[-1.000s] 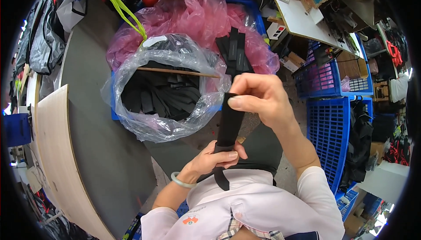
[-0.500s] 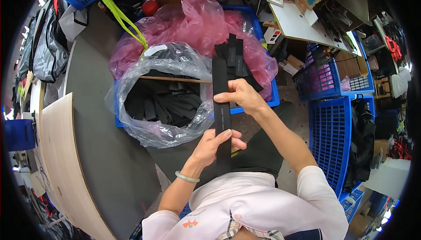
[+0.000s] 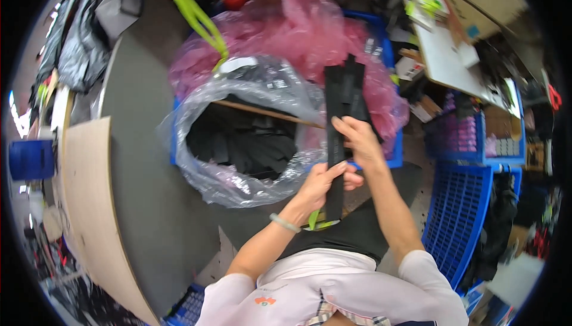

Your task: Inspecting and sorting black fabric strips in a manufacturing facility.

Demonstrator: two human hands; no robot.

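A long flat black strap (image 3: pixel 335 97) runs upright in front of me. My left hand (image 3: pixel 319 188) grips its lower part between thumb and fingers. Higher up, my right hand (image 3: pixel 359 140) holds the same strap, its thumb lying across the front. More black strips (image 3: pixel 354 82) lie behind it on pink plastic. Left of my hands, a clear plastic bag (image 3: pixel 223 192) gapes wide, with a heap of black strips (image 3: pixel 253 153) inside. A thin wooden stick (image 3: pixel 268 113) spans the bag's mouth. Something yellow-green (image 3: pixel 314 220) shows at my lap, partly hidden by the strap.
Under the bags stands a blue crate (image 3: pixel 390 58), mostly covered by pink plastic sheeting (image 3: pixel 268 31). Blue baskets (image 3: pixel 459 219) are stacked at the right. A grey surface (image 3: pixel 161 177) and a wooden board (image 3: pixel 92 201) lie at the left. A yellow-green strap (image 3: pixel 187 7) hangs near the clear bag.
The whole view has shifted, so the scene sits further right. My right hand is lower relative to the strap and nearer my left hand. Both hands still hold the strap.
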